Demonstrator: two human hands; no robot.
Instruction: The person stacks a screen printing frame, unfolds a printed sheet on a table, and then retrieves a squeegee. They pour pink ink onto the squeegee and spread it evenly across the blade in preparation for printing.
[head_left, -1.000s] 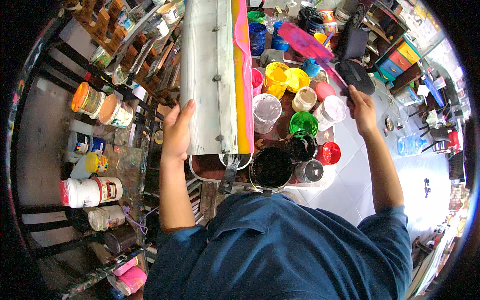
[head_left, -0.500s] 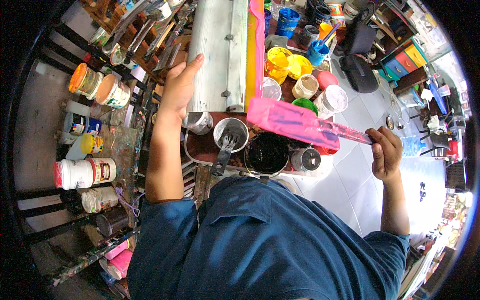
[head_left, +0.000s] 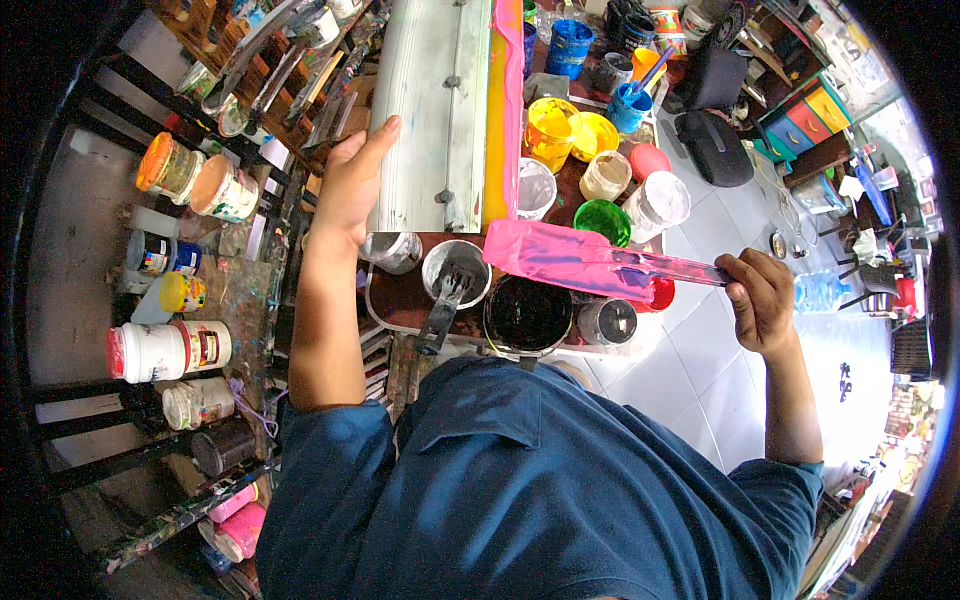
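My left hand [head_left: 345, 182] grips the edge of a wide screen-printing squeegee [head_left: 425, 130] with a metal holder, its fingers hidden behind it. The yellow blade [head_left: 497, 150] along the squeegee's right side carries a thick band of pink ink [head_left: 508, 90]. My right hand [head_left: 760, 300] is closed on the handle end of a spatula [head_left: 690, 268]. Pink ink coats the spatula's broad end, which lies close to the squeegee's lower right corner; I cannot tell whether they touch. Below it stands a dark pot [head_left: 528, 315], and beside that a grey tub [head_left: 457, 268] with a dark-smeared scraper [head_left: 440, 318] in it.
Open ink tubs crowd the table beyond: yellow [head_left: 550, 130], green [head_left: 602, 222], white [head_left: 660, 200] and blue [head_left: 628, 105]. On the left, a dark rack [head_left: 90, 395] holds several paint containers [head_left: 150, 350]. Pale tiled floor [head_left: 690, 360] shows to the right.
The squeegee has shifted slightly down and left in the picture with my left hand. The spatula's pink end has moved slightly left and down, and my right hand has shifted a little left.
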